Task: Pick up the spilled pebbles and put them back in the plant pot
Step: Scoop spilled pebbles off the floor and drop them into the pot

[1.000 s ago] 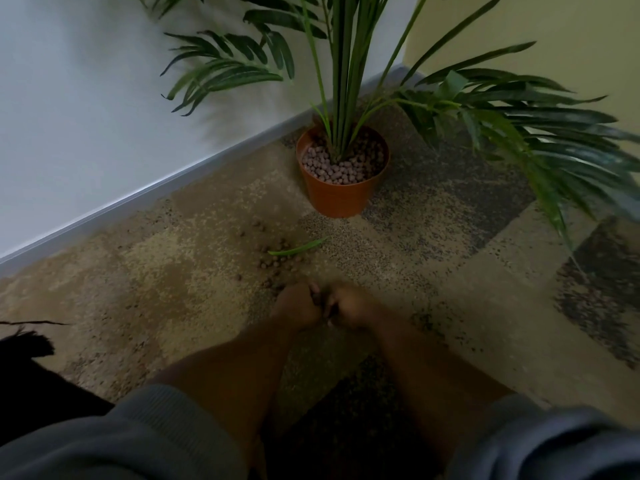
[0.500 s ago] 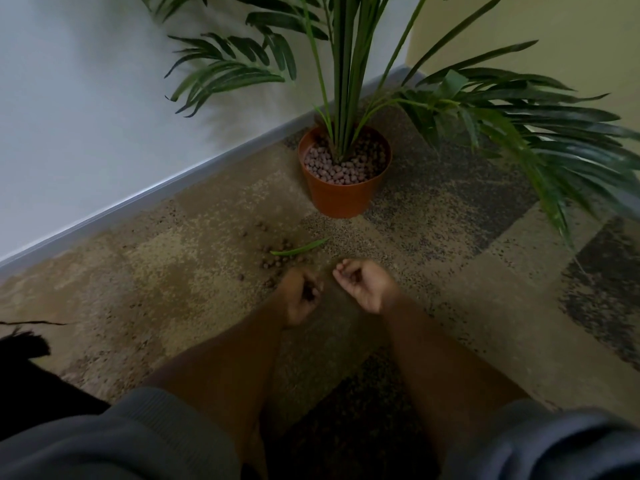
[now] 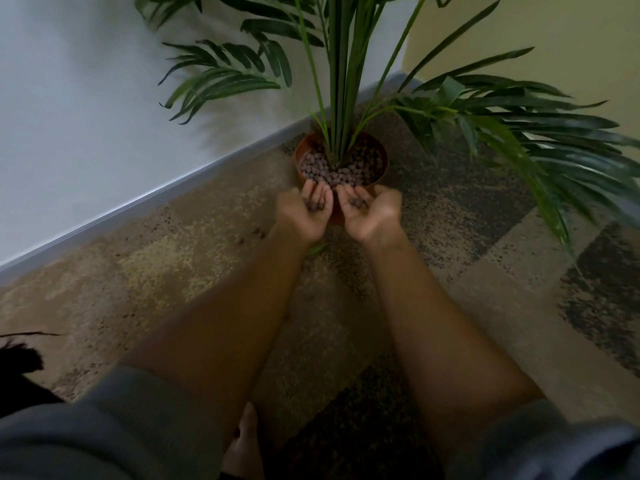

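An orange plant pot (image 3: 302, 149) stands in the room's corner, filled with brown pebbles (image 3: 320, 168) around a palm's stems. My left hand (image 3: 308, 213) and my right hand (image 3: 370, 211) are side by side, palms up and cupped, just in front of the pot's near rim. Each palm carries a few dark pebbles (image 3: 356, 202). Some loose pebbles (image 3: 256, 232) lie on the carpet left of my left wrist. A fallen green leaf (image 3: 317, 249) peeks out below my left hand.
Long palm fronds (image 3: 540, 140) spread low to the right of the pot and over the carpet. A white wall with a grey skirting board (image 3: 138, 206) runs along the left. A bare foot (image 3: 244, 441) shows at the bottom.
Both hands have lifted off the carpet, turned palms up with pebbles in them, and moved forward to the pot's rim. The view has shifted closer to the pot.
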A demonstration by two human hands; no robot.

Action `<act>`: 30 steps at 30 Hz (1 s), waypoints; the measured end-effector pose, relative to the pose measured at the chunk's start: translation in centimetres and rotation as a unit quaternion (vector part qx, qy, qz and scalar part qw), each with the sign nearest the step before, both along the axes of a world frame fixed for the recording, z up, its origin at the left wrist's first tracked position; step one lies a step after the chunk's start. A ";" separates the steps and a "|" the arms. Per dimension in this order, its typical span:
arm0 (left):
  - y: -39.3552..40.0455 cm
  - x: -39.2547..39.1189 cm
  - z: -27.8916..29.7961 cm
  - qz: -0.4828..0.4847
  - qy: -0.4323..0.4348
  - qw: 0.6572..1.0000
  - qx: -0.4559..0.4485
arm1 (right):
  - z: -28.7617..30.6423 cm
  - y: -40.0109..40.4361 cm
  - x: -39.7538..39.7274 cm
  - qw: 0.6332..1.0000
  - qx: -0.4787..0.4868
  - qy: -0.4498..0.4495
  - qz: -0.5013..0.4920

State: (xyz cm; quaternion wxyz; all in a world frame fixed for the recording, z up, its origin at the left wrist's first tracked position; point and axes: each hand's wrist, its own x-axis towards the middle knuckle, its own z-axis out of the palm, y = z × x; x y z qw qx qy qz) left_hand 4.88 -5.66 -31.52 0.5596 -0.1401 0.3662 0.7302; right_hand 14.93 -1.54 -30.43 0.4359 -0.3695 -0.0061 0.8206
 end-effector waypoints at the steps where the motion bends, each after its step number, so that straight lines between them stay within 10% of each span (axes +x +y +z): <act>1: 0.6 0.0 0.4 0.000 0.020 1.000 0.010 | 0.7 0.3 -0.2 1.000 0.010 0.010 -0.013; 6: 4.6 -1.6 2.6 -0.041 0.120 0.992 0.021 | 3.4 2.1 -1.5 0.998 0.056 0.021 -0.023; 18: 4.0 -2.9 2.4 -0.091 0.062 0.992 0.065 | 1.3 3.4 -0.7 0.996 0.042 0.064 0.036; 30: -4.9 -4.5 -2.6 -0.048 0.194 0.975 -0.100 | -3.6 -2.9 -3.4 0.923 0.092 -0.203 0.314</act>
